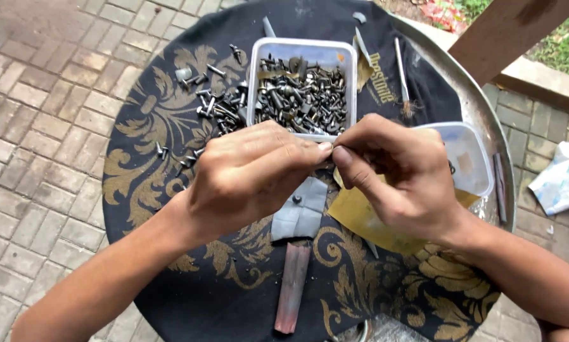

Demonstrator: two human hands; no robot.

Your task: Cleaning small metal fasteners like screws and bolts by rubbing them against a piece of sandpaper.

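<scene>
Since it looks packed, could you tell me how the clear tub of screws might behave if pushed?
The tub is probably heavy, being heaped with metal screws. It would likely drag on the patterned cloth rather than slide, and its thin plastic walls may flex.

Grey brick paving (37, 126), wooden post (506, 28), daylit grass (566, 41)

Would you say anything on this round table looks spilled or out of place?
Yes: a scatter of loose screws lies on the black patterned cloth left of the full screw tub, outside it. The empty tub sits at the table's right edge.
</scene>
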